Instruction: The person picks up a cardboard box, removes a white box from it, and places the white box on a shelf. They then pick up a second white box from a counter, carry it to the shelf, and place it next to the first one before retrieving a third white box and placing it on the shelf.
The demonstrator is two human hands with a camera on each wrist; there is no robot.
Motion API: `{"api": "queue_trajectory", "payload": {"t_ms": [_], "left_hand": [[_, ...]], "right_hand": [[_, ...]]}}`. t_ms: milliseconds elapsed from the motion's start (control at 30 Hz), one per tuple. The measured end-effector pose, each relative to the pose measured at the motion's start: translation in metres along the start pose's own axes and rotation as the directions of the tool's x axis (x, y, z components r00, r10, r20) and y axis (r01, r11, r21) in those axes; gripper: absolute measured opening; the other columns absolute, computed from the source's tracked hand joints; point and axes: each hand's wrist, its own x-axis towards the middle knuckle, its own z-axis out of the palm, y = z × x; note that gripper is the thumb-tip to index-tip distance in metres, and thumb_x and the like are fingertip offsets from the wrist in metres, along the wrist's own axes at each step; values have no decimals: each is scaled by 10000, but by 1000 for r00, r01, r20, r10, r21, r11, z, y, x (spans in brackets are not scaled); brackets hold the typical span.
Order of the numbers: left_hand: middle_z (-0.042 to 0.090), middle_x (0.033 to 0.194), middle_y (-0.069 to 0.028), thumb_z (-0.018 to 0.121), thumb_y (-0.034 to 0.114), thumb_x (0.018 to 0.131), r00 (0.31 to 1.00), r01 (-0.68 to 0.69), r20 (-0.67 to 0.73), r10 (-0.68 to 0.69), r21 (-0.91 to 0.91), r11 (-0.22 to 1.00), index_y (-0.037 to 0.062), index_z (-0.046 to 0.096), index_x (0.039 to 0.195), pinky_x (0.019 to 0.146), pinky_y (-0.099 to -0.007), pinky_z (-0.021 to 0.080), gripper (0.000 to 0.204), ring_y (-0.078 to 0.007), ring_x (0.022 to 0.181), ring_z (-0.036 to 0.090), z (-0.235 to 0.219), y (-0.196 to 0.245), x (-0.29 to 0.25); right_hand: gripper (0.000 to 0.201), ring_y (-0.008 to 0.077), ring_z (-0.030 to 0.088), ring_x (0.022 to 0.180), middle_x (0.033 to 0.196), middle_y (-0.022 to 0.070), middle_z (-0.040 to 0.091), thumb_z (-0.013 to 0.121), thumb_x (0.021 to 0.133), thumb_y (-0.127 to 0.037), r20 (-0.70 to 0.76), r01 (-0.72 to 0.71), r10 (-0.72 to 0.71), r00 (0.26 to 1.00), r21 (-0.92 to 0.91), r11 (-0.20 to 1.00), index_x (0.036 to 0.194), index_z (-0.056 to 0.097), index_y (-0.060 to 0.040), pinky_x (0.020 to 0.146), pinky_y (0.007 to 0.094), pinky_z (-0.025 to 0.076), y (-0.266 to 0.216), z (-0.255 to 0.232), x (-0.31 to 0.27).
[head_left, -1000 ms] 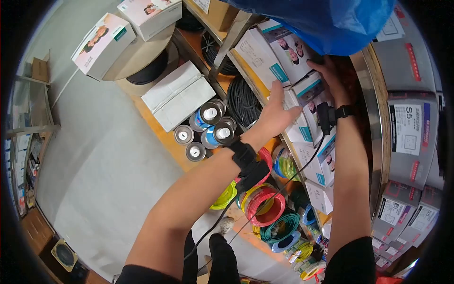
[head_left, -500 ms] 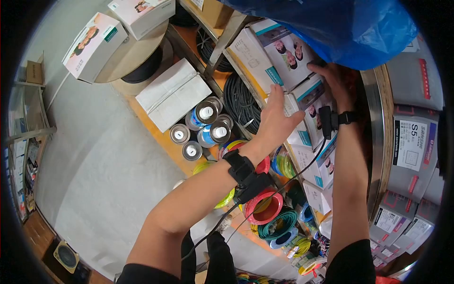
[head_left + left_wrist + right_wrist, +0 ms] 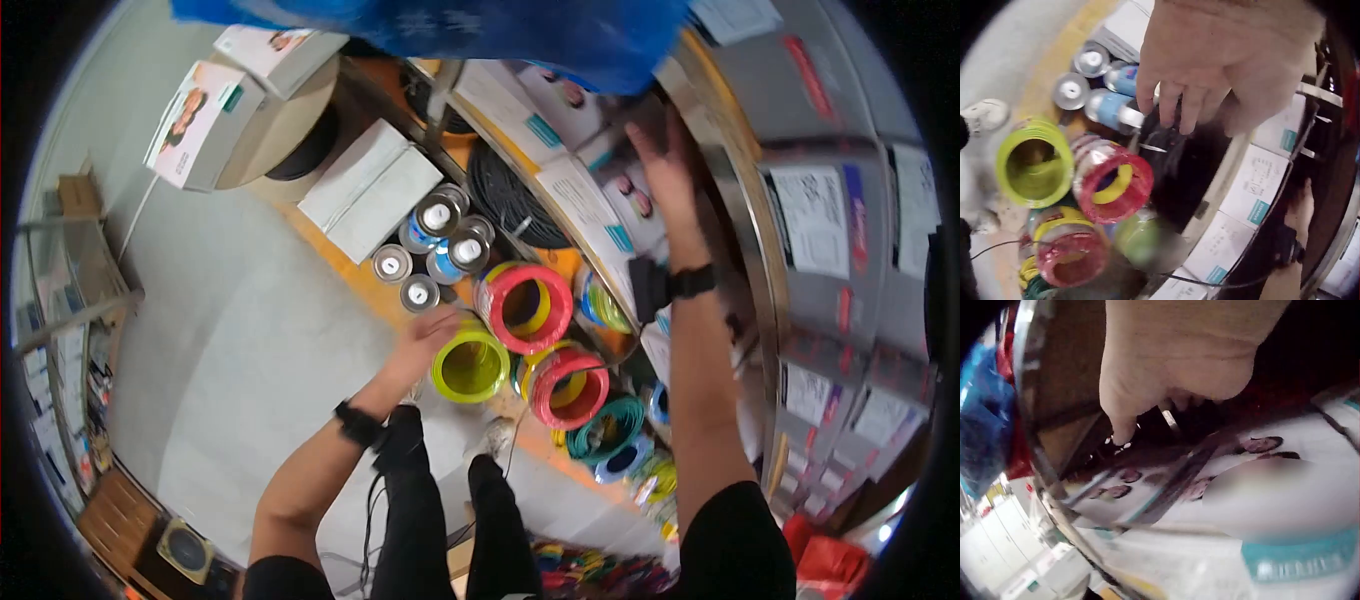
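Observation:
My left hand (image 3: 425, 340) is beside the rim of a yellow-green wire coil (image 3: 440, 372), overlapping it in the head view. Its fingers hang loosely in the left wrist view, and nothing is held. My right hand (image 3: 665, 175) reaches over a row of white boxes (image 3: 580, 205) on the shelf, index finger and thumb spread, palm empty. The boxes carry teal labels and printed photos of people. From the right wrist view, the hand (image 3: 1172, 362) hovers just above the printed box tops (image 3: 1235, 481).
Metal cans (image 3: 438, 215), red wire coils (image 3: 522, 305) and a white carton (image 3: 370, 190) stand on the lower shelf. A blue plastic bag (image 3: 480, 30) hangs over the top. Grey boxes (image 3: 820, 230) are stacked at right. A black cable (image 3: 1210, 285) runs between the wrists.
My left hand has left the boxes and moved down and left to the yellow-green coil. The right hand has shifted slightly left in view, still over the boxes. The head view has turned.

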Motion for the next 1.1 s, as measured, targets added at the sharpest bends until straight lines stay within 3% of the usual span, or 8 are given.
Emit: {"api": "queue_trajectory", "payload": {"t_ms": [67, 233, 300, 333, 400, 567, 800, 1100], "left_hand": [[596, 1115, -85, 530, 252, 874, 981, 169, -108, -161, 74, 983, 8, 515, 1184, 888, -291, 404, 395, -153, 1034, 544, -24, -5, -62], [648, 966, -55, 548, 197, 849, 904, 376, -255, -343, 90, 922, 37, 638, 999, 794, -276, 418, 237, -131, 921, 573, -60, -41, -199], [656, 939, -52, 549, 203, 850, 890, 412, -249, -382, 77, 908, 38, 655, 954, 792, -284, 423, 223, -133, 902, 582, -66, -48, -243], [660, 918, -49, 551, 208, 848, 876, 435, -256, -408, 53, 899, 40, 664, 933, 790, -286, 424, 219, -133, 891, 586, -65, -50, -263], [666, 902, -50, 557, 219, 847, 881, 430, -253, -399, 80, 899, 46, 671, 919, 791, -290, 425, 219, -130, 883, 589, -58, -44, -298], [668, 902, -68, 555, 239, 851, 904, 348, -314, -291, 144, 926, 20, 680, 830, 801, -304, 423, 253, -155, 888, 590, -43, -57, -374], [667, 875, -80, 580, 243, 841, 917, 166, -393, -68, 222, 961, -4, 679, 854, 793, -288, 433, 267, -143, 852, 583, 3, -43, -486], [666, 868, -106, 582, 313, 829, 784, 92, -559, 272, 537, 838, 49, 666, 945, 760, -299, 471, 300, -186, 836, 620, -40, -12, -607]], "right_hand": [[497, 250, 547, 1018, 1118, 166, 573, 656, 782, -315, -260, 242, -196, 945, 155, 958, 1155, 528, -11, 889, 337, 421, 20, 13, -51], [340, 303, 553, 1017, 1110, 172, 559, 591, 806, -175, 363, 36, -48, 931, 40, 999, 1124, 531, -69, 831, 345, 457, 13, 21, -253], [413, 339, 589, 852, 1002, 151, 590, 578, 779, -221, 823, -7, 178, 540, -207, 978, 1163, 476, -111, 708, 416, 490, -1, -5, -314], [369, 341, 594, 792, 906, 147, 603, 591, 754, -282, 662, 148, -32, 749, -120, 982, 1075, 533, -111, 684, 436, 488, 6, -9, -358], [405, 323, 584, 932, 980, 161, 617, 599, 753, -330, 850, 185, 404, 339, -481, 857, 1089, 589, -105, 805, 416, 466, 31, -31, -429], [432, 319, 577, 958, 1021, 149, 615, 589, 784, -370, 789, -8, 486, 376, -522, 853, 1122, 574, -101, 831, 417, 456, 43, -106, -545], [367, 305, 601, 891, 980, 126, 633, 583, 776, -362, 622, -61, 318, 716, -398, 915, 1024, 617, -93, 773, 399, 478, 17, -187, -610], [260, 344, 602, 847, 903, 231, 615, 477, 812, -236, 767, 231, 354, 535, -536, 812, 832, 642, -36, 694, 433, 473, 52, -139, -611]]}}
